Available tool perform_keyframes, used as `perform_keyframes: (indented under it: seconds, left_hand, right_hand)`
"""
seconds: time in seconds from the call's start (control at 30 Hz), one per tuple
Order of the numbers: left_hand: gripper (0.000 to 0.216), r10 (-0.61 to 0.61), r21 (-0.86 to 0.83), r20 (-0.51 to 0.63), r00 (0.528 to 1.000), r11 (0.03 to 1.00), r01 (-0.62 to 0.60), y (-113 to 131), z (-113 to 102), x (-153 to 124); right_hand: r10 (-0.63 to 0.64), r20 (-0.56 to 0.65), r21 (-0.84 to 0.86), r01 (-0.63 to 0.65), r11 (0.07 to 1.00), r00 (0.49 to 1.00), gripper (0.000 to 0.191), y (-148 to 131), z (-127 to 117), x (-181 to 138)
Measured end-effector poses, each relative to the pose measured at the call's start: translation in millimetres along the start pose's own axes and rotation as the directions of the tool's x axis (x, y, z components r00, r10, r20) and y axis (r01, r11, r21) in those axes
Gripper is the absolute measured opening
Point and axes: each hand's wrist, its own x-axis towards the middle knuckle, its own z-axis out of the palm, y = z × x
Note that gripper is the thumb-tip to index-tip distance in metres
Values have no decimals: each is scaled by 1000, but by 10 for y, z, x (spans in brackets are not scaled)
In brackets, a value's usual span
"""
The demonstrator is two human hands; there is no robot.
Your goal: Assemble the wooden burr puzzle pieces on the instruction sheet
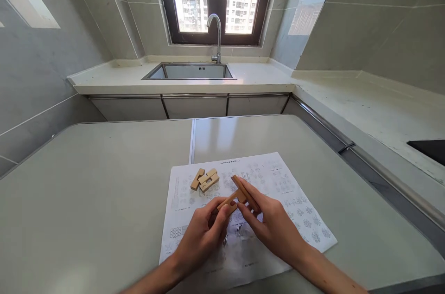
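Left hand (203, 233), fingers curled, pinching the lower end of a light brown notched wooden puzzle bar (227, 202). Right hand (274, 226), fingers extended and pressed together, gripping a second light brown wooden puzzle bar (243, 187) that crosses the first; both bars are held just above a white printed instruction sheet (295, 192). A small cluster of loose pale wooden puzzle blocks (205, 179) lies on the sheet, near the hands on their far left. The sheet rests on a pale grey tabletop (86, 192). Beyond: steel sink (191, 71) and chrome tap (217, 36) below a dark-framed window (217, 2).
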Motion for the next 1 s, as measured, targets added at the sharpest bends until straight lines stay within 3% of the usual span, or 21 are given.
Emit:
perform_keyframes:
  seconds: [0.33, 0.6, 0.73, 0.9, 1.0]
  left_hand:
    - [43, -26, -32, 82, 996, 999, 29, -167, -210, 22]
    - [40, 25, 101, 74, 997, 994, -32, -150, -357, 42]
    - [41, 15, 123, 50, 999, 992, -21, -185, -365, 50]
    - [39, -10, 93, 72, 997, 996, 3, -208, -337, 64]
    - [38, 0, 84, 60, 998, 996, -5, -215, -327, 76]
  right_hand:
    - [30, 49, 125, -36, 992, 998, 58, 132, 294, 69]
    - [59, 100, 245, -82, 966, 993, 54, 322, 381, 101]
    - [16, 71, 180, -28, 983, 997, 55, 404, 459, 112]
    - [-228, -44, -72, 225, 972, 973, 61, 493, 578, 104]
    - [-314, -54, -194, 299, 934, 948, 64, 493, 616, 111]
